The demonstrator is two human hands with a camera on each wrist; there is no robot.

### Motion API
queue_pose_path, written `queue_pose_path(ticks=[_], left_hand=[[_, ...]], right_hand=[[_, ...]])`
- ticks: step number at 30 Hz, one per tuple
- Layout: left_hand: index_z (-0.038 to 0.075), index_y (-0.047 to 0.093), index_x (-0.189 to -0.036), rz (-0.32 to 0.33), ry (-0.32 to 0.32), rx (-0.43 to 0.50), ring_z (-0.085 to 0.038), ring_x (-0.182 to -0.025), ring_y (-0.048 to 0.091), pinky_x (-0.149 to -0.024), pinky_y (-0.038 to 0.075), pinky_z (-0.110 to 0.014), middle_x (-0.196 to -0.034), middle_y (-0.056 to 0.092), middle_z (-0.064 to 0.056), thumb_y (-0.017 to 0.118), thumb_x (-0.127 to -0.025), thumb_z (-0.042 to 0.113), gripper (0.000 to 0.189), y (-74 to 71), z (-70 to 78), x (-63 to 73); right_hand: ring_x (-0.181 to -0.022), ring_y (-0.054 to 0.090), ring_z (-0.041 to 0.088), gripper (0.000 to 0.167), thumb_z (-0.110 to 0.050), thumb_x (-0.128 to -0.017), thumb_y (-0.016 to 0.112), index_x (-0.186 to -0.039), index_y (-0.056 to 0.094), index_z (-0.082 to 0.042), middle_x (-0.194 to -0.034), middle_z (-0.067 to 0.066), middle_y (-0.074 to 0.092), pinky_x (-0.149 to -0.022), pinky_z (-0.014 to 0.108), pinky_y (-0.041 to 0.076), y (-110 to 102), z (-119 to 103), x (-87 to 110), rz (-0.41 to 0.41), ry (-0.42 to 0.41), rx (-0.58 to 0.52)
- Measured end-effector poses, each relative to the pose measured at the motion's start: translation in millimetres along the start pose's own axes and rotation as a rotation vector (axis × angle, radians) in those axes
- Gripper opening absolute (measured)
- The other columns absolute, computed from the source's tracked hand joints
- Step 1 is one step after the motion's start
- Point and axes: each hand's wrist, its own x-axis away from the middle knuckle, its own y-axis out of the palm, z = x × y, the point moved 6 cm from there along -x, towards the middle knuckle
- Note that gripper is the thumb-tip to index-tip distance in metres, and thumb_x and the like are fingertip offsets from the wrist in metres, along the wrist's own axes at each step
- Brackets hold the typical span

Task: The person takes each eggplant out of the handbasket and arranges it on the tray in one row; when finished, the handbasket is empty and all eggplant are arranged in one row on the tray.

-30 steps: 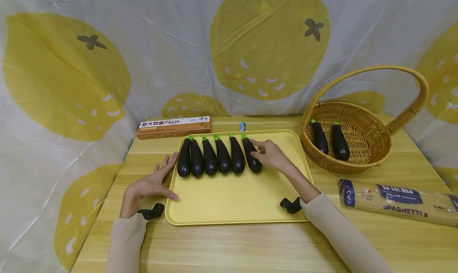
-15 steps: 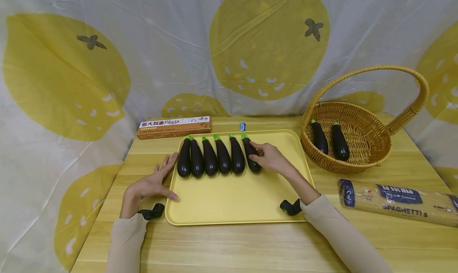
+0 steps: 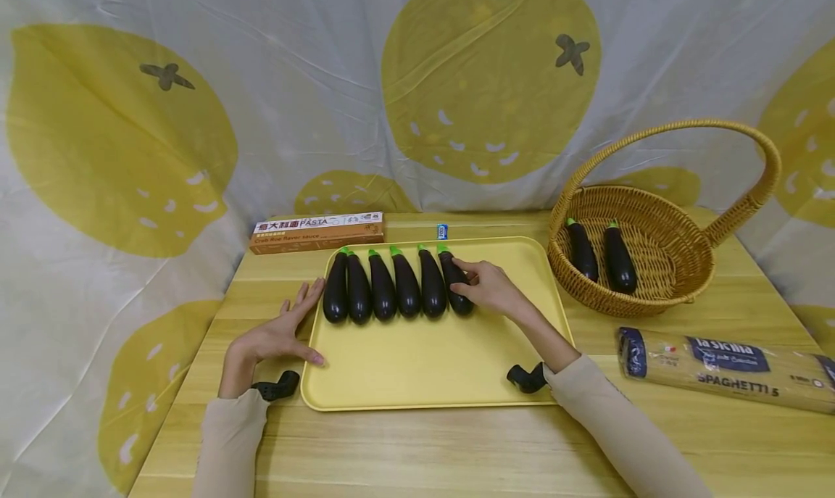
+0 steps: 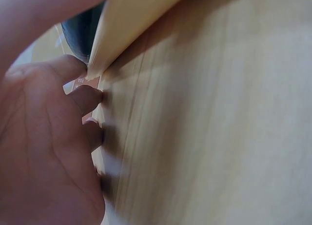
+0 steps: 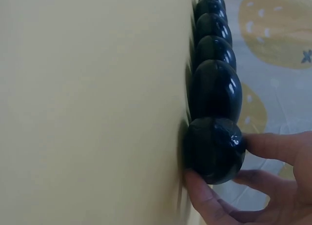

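A row of several dark purple eggplants with green stems lies along the back of a yellow tray [image 3: 417, 375]. At the row's right end, my right hand [image 3: 489, 288] holds the last eggplant [image 3: 454, 277] between thumb and fingers. The right wrist view shows that eggplant [image 5: 214, 149] from its round end, with fingertips at its side and underneath. My left hand [image 3: 277, 335] rests at the tray's left edge, fingers spread and thumb on the rim. In the left wrist view its fingertips touch the wooden table [image 4: 204, 112] beside the tray wall.
A wicker basket [image 3: 633, 306] with a tall handle stands at the back right, holding two eggplants [image 3: 620, 259]. In front of it lies a spaghetti pack [image 3: 724, 367]. A pasta box [image 3: 317, 233] and a small blue packet [image 3: 442, 231] sit behind the tray.
My right hand has closed in on the rightmost eggplant, and that eggplant has shifted slightly left toward the row. The left hand has stayed still.
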Motion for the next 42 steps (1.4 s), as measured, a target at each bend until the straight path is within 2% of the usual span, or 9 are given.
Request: queue_pose_path(ticks=[5, 10, 15, 19, 26, 31, 37, 39, 42], left_hand=[[0.013, -0.008, -0.167, -0.001, -0.001, 0.0, -0.044, -0.154, -0.031, -0.119, -0.022, -0.072, -0.172, -0.02, -0.019, 0.096, -0.071, 0.024, 0.142, 0.4, 0.2, 0.1], [0.013, -0.007, -0.167, 0.001, 0.004, -0.003, -0.044, -0.154, -0.031, -0.119, -0.022, -0.072, -0.172, -0.02, -0.019, 0.096, -0.071, 0.023, 0.141, 0.4, 0.8, -0.1], [0.012, -0.008, -0.167, 0.003, 0.004, -0.005, -0.044, -0.154, -0.03, -0.119, -0.021, -0.072, -0.172, -0.02, -0.019, 0.096, -0.071, 0.023, 0.142, 0.1, 1.0, -0.2], [0.012, -0.008, -0.167, 0.003, 0.002, -0.005, -0.045, -0.154, -0.03, -0.119, -0.021, -0.073, -0.172, -0.02, -0.02, 0.096, -0.071, 0.024, 0.142, 0.1, 1.3, -0.1], [0.013, -0.008, -0.167, 0.002, 0.0, -0.003, -0.046, -0.154, -0.029, -0.119, -0.021, -0.073, -0.171, -0.021, -0.021, 0.096, -0.071, 0.023, 0.142, 0.1, 1.8, 0.4], [0.011, -0.008, -0.167, -0.001, 0.004, 0.006, -0.045, -0.154, -0.031, -0.118, -0.022, -0.073, -0.171, -0.021, -0.02, 0.095, -0.071, 0.024, 0.141, 1.5, 0.7, -0.6], [0.012, -0.008, -0.167, 0.0, -0.011, 0.012, -0.044, -0.154, -0.032, -0.118, -0.022, -0.073, -0.171, -0.024, -0.02, 0.095, -0.072, 0.026, 0.14, 2.7, -3.1, -1.4], [0.014, -0.008, -0.167, 0.003, -0.018, 0.008, -0.043, -0.154, -0.031, -0.118, -0.022, -0.073, -0.171, -0.024, -0.02, 0.095, -0.072, 0.027, 0.14, 2.5, -3.5, -1.4], [0.015, -0.008, -0.167, 0.003, -0.023, 0.001, -0.044, -0.155, -0.03, -0.118, -0.021, -0.073, -0.171, -0.024, -0.02, 0.095, -0.073, 0.027, 0.14, 2.2, -3.7, -1.5]], right_hand=[[-0.066, 0.044, 0.014, 0.061, -0.022, -0.101, 0.065, -0.155, 0.045, -0.005, -0.094, 0.012, 0.061, -0.058, 0.026, 0.035, 0.7, -0.2, -0.4, 0.004, -0.002, 0.002], [-0.07, 0.047, 0.016, 0.059, -0.021, -0.101, 0.065, -0.155, 0.046, -0.007, -0.096, 0.014, 0.061, -0.059, 0.026, 0.036, 0.7, -0.6, -0.1, 0.008, 0.0, 0.004], [-0.097, 0.066, 0.027, 0.059, -0.024, -0.102, 0.063, -0.156, 0.046, -0.009, -0.122, 0.023, 0.067, -0.07, 0.03, 0.05, -2.4, -0.5, 2.0, 0.0, 0.012, 0.016], [-0.118, 0.066, 0.037, 0.061, -0.027, -0.103, 0.062, -0.159, 0.043, -0.011, -0.135, 0.027, 0.063, -0.085, 0.043, 0.058, -11.9, 1.4, 9.4, -0.013, 0.029, 0.005], [-0.128, 0.06, 0.039, 0.06, -0.033, -0.106, 0.059, -0.16, 0.042, -0.014, -0.148, 0.023, 0.057, -0.091, 0.049, 0.058, -60.4, 5.5, 43.7, 0.005, -0.02, -0.01], [-0.121, 0.064, 0.032, 0.051, -0.034, -0.107, 0.057, -0.154, 0.051, -0.015, -0.136, 0.017, 0.068, -0.086, 0.034, 0.056, -108.9, 16.2, 78.6, 0.068, -0.032, 0.011], [-0.109, 0.064, 0.012, 0.049, -0.036, -0.107, 0.056, -0.151, 0.055, -0.014, -0.138, 0.018, 0.066, -0.076, 0.017, 0.051, -159.1, 55.4, 109.3, 0.212, 0.057, 0.026], [-0.116, 0.062, 0.021, 0.053, -0.036, -0.107, 0.056, -0.154, 0.051, -0.012, -0.142, 0.024, 0.061, -0.076, 0.022, 0.053, -170.6, 72.6, 115.2, 0.25, 0.101, 0.038], [-0.13, 0.052, 0.046, 0.059, -0.035, -0.108, 0.053, -0.159, 0.041, -0.008, -0.148, 0.034, 0.05, -0.086, 0.043, 0.057, -180.1, 96.8, 118.3, 0.265, 0.162, 0.063]])
